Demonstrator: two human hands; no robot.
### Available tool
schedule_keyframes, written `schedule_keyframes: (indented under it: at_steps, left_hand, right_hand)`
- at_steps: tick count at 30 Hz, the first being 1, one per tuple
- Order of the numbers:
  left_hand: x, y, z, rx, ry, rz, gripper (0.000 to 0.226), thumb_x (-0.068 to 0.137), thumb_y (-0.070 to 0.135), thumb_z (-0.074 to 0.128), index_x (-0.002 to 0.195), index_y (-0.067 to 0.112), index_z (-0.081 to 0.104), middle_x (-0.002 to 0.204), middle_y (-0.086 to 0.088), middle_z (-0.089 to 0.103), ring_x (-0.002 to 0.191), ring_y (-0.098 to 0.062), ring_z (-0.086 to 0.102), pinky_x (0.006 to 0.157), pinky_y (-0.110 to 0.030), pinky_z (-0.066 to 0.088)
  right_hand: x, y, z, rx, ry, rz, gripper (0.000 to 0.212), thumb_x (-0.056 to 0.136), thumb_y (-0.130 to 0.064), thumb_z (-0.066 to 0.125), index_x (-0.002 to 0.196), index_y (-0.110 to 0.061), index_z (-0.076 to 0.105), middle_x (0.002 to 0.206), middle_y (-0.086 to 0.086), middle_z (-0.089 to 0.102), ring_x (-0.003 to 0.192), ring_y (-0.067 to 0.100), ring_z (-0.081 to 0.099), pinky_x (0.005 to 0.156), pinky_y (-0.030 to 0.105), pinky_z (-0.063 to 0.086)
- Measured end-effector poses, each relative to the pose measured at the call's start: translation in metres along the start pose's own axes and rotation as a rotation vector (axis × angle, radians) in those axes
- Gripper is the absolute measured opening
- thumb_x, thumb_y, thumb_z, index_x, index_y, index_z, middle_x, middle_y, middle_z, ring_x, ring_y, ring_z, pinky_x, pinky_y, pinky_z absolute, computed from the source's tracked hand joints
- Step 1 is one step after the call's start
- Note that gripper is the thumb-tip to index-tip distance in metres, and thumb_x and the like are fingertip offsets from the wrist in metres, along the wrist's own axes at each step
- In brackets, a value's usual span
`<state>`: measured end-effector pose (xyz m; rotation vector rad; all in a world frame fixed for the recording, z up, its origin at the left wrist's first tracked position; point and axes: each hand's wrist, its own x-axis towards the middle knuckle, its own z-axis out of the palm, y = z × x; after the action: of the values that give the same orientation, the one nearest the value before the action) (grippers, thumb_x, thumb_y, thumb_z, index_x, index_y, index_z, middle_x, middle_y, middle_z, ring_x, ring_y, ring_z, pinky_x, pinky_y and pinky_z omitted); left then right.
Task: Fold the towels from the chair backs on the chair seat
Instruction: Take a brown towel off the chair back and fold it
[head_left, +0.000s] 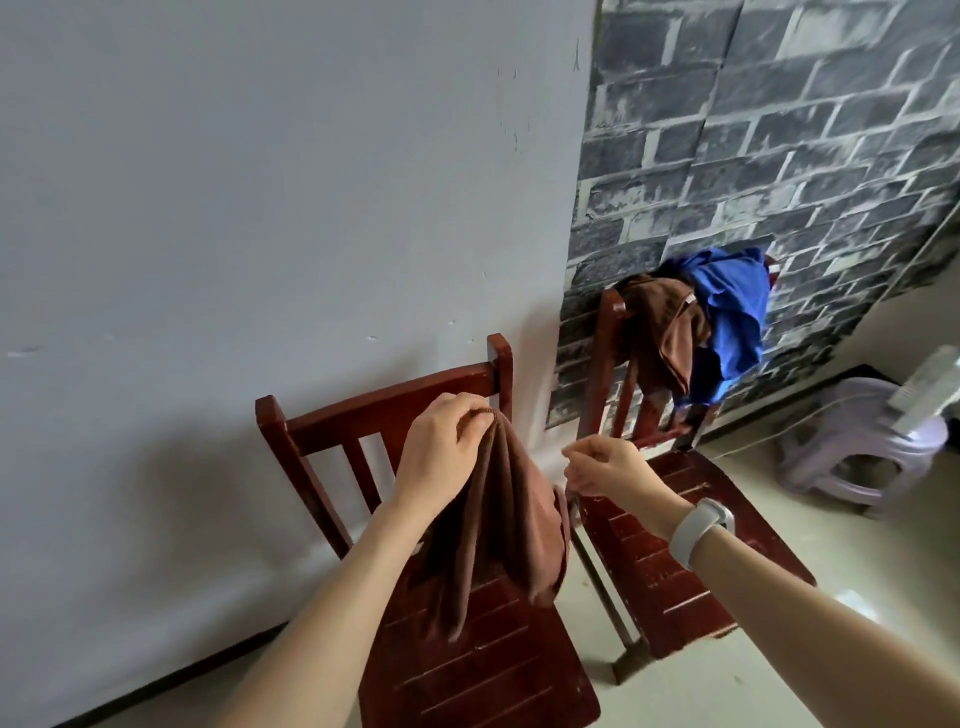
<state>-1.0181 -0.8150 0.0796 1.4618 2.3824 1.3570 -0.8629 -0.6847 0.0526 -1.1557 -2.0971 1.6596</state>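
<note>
Left hand pinches a brown towel hanging above the near chair seat; right hand grips its other edge. Next: spread it flat.

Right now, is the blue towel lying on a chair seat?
No, the blue towel hangs over the far chair's back, beside a brown towel.
</note>
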Motion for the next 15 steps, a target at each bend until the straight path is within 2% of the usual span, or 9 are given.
schedule_keyframes:
  at_steps: [2, 3, 5, 7, 9, 10, 12, 13, 15]
  left_hand:
    - [0.006, 0.008, -0.006, -0.029, 0.063, -0.047, 0.014, 0.090, 0.015, 0.054, 0.097, 0.009, 0.065, 0.091, 0.003, 0.063, 0.084, -0.007, 0.057, 0.074, -0.004, 0.041]
    - [0.009, 0.013, -0.009, -0.054, 0.094, -0.072, 0.013, 0.090, 0.015, 0.055, 0.095, 0.009, 0.065, 0.087, 0.006, 0.063, 0.081, -0.004, 0.056, 0.073, -0.002, 0.041]
    - [0.012, 0.022, -0.014, -0.099, 0.142, -0.102, 0.009, 0.089, 0.016, 0.056, 0.092, 0.012, 0.064, 0.082, 0.014, 0.060, 0.078, 0.001, 0.056, 0.072, -0.002, 0.042]
    - [0.012, 0.030, -0.019, -0.126, 0.194, -0.112, 0.006, 0.089, 0.017, 0.057, 0.091, 0.016, 0.063, 0.081, 0.019, 0.058, 0.079, 0.005, 0.056, 0.072, -0.002, 0.043]
    - [0.012, 0.037, -0.026, -0.172, 0.254, -0.134, 0.006, 0.089, 0.016, 0.057, 0.092, 0.016, 0.062, 0.082, 0.019, 0.058, 0.080, 0.004, 0.057, 0.072, -0.004, 0.045]
    - [0.013, 0.040, -0.030, -0.208, 0.282, -0.154, 0.006, 0.089, 0.016, 0.056, 0.092, 0.017, 0.062, 0.083, 0.017, 0.059, 0.081, 0.001, 0.059, 0.074, -0.007, 0.047]
    - [0.015, 0.043, -0.039, -0.310, 0.330, -0.210, 0.006, 0.089, 0.017, 0.056, 0.089, 0.020, 0.062, 0.085, 0.010, 0.062, 0.085, -0.009, 0.062, 0.078, -0.020, 0.052]
    - [0.016, 0.044, -0.043, -0.376, 0.348, -0.246, 0.008, 0.089, 0.016, 0.056, 0.087, 0.021, 0.061, 0.085, 0.006, 0.063, 0.085, -0.012, 0.063, 0.078, -0.027, 0.054]
    - [0.015, 0.046, -0.050, -0.521, 0.386, -0.318, 0.012, 0.090, 0.012, 0.055, 0.085, 0.021, 0.061, 0.084, 0.002, 0.063, 0.082, -0.010, 0.064, 0.074, -0.029, 0.056]
  right_hand:
    - [0.000, 0.017, 0.006, -0.067, -0.052, 0.008, 0.023, 0.088, -0.009, 0.055, 0.111, -0.006, 0.057, 0.089, 0.006, 0.063, 0.074, 0.013, 0.061, 0.067, 0.022, 0.052]
    - [0.001, 0.022, 0.011, -0.103, -0.094, -0.001, 0.032, 0.087, -0.013, 0.058, 0.118, -0.007, 0.054, 0.093, 0.004, 0.062, 0.080, 0.015, 0.062, 0.070, 0.024, 0.052]
    - [0.001, 0.027, 0.023, -0.151, -0.196, -0.006, 0.055, 0.084, -0.024, 0.064, 0.132, -0.014, 0.041, 0.109, 0.001, 0.056, 0.101, 0.020, 0.060, 0.087, 0.030, 0.050]
    - [0.003, 0.029, 0.040, -0.169, -0.309, 0.023, 0.083, 0.080, -0.035, 0.068, 0.144, -0.018, 0.019, 0.133, 0.004, 0.041, 0.126, 0.023, 0.043, 0.101, 0.034, 0.040]
    - [0.008, 0.031, 0.062, -0.158, -0.362, 0.070, 0.104, 0.072, -0.048, 0.070, 0.147, -0.021, 0.003, 0.149, 0.006, 0.025, 0.137, 0.025, 0.028, 0.108, 0.039, 0.034]
    - [0.011, 0.032, 0.071, -0.137, -0.340, 0.101, 0.107, 0.069, -0.053, 0.070, 0.146, -0.022, 0.003, 0.150, 0.007, 0.025, 0.136, 0.027, 0.030, 0.104, 0.042, 0.040]
    - [0.015, 0.032, 0.084, -0.071, -0.259, 0.209, 0.098, 0.072, -0.052, 0.068, 0.142, -0.014, 0.011, 0.141, 0.012, 0.038, 0.125, 0.031, 0.044, 0.082, 0.039, 0.051]
    - [0.020, 0.035, 0.089, -0.012, -0.213, 0.271, 0.090, 0.077, -0.046, 0.067, 0.139, -0.009, 0.015, 0.136, 0.014, 0.043, 0.120, 0.031, 0.049, 0.079, 0.038, 0.049]
    - [0.028, 0.042, 0.094, 0.080, -0.150, 0.330, 0.074, 0.080, -0.036, 0.067, 0.132, -0.002, 0.027, 0.125, 0.016, 0.050, 0.113, 0.032, 0.053, 0.088, 0.039, 0.048]
